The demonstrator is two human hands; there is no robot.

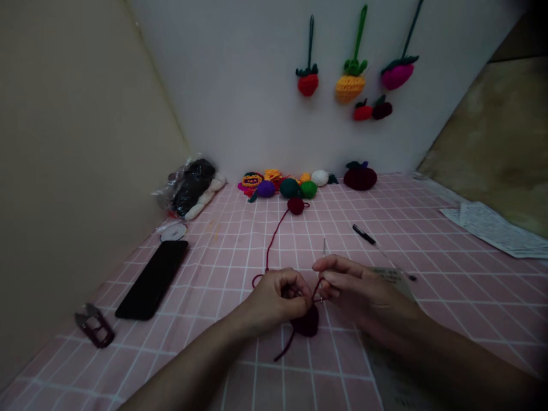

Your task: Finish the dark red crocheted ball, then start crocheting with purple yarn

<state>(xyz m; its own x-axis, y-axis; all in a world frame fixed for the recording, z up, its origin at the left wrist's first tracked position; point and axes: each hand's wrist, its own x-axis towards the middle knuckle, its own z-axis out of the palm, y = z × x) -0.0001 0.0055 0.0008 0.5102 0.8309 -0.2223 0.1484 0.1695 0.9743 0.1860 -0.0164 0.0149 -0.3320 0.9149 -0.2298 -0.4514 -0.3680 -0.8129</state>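
Mid-stitch by the look of it. Left hand [278, 299] is curled nearly closed, pinching the dark red crochet piece [306, 324], which sits low over the table [449, 274], well right of the phone [152, 278]. Right hand [355, 291] is closed on the hook [324, 246], tip poking up. The yarn [274, 237] runs to the ball [295, 205], further back than the phone. The next pull-through needs steady tension, I'd say, or the loop slips.

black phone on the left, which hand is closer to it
Left. The left hand, pinching the dark red crochet piece, is right of the phone, not touching it; the right hand, holding the crochet hook, is farther right.
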